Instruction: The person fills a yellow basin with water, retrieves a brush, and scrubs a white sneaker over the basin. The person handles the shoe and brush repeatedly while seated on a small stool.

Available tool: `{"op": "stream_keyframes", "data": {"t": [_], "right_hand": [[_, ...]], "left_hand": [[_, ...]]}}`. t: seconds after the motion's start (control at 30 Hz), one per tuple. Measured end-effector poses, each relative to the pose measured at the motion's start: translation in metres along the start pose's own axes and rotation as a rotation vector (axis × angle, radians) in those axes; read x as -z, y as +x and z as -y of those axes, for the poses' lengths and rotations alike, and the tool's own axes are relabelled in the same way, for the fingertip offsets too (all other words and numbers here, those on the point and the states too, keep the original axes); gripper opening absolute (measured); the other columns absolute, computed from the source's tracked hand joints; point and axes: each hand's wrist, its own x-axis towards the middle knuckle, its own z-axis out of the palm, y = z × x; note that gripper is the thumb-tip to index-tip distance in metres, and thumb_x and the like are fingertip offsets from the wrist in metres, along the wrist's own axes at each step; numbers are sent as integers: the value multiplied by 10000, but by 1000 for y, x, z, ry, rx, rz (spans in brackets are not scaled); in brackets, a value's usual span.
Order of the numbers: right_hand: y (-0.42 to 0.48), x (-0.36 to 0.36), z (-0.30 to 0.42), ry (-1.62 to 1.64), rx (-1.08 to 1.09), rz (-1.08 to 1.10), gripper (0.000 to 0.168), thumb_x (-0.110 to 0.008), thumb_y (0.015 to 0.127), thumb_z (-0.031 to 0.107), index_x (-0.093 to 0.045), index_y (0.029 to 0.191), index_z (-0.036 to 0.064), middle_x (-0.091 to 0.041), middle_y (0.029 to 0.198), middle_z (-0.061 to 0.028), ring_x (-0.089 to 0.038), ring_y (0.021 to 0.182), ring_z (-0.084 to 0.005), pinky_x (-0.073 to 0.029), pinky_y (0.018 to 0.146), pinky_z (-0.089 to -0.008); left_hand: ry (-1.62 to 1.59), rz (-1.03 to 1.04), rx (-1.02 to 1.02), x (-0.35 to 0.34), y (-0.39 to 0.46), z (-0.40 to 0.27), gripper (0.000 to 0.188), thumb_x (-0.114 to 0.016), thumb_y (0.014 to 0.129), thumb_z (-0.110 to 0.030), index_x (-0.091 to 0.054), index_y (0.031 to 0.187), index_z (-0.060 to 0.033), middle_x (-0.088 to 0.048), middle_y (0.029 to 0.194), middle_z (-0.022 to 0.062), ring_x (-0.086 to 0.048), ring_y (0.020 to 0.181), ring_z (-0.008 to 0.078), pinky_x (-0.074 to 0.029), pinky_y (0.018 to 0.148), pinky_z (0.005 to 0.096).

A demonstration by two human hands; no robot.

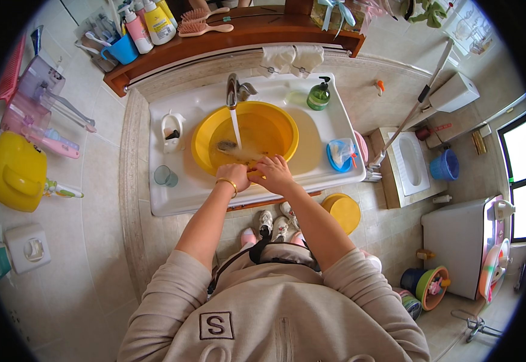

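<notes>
Water runs from a chrome faucet point(232, 90) into a yellow plastic basin point(202, 158) standing in the white sink point(172, 199). A dark grey object point(226, 145), too blurred to name, lies in the water beside the stream. At the basin's near rim, my left hand point(235, 175) is curled, with a gold-coloured bangle at the wrist. Touching it or almost so, my right hand point(273, 173) has bent fingers reaching over the same rim. What lies under the fingers of either hand is hidden.
A green pump bottle point(318, 95) and a blue dish point(335, 158) holding a plastic bag stand right on the sink. A white soap holder point(172, 129) and a clear cup point(165, 176) are left. Below right sits a yellow stool point(342, 212). A wooden shelf point(244, 34) runs behind.
</notes>
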Motion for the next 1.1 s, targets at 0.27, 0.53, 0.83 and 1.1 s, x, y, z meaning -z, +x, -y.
{"op": "stream_keyframes", "data": {"t": [0.27,0.53,0.83,1.1], "right_hand": [[-2,-1,-3,11,12,-10,445,-545,833,492,-639,1085,138,-554,1177,-56,-442,1177,-251,-189,1093,-433],[0,5,-10,12,68,55,453,-558,828,489,-615,1133,158,-537,1212,-51,-422,1197,-243,-172,1093,-442],[3,6,-20,52,167,184,517,-592,810,474,-524,1252,212,-491,1267,-36,-363,1252,-244,-141,1094,-461],[5,18,-26,205,197,203,464,-605,817,436,-573,1213,196,-528,1245,-30,-401,1206,-244,-141,1077,-440]], "left_hand": [[-22,-36,-18,-9,4,2,266,-549,805,-377,-689,939,-196,-681,925,104,-645,883,286,-508,755,400],[-38,-92,-9,-9,2,-1,223,-568,790,-357,-693,898,-207,-684,889,91,-650,862,278,-506,739,399],[-49,-186,22,-19,1,4,213,-617,766,-416,-704,863,-248,-682,869,55,-644,846,263,-502,735,388],[-76,-182,-119,-12,2,6,301,-646,736,-453,-682,877,-189,-672,883,68,-632,864,271,-491,755,395]]}}
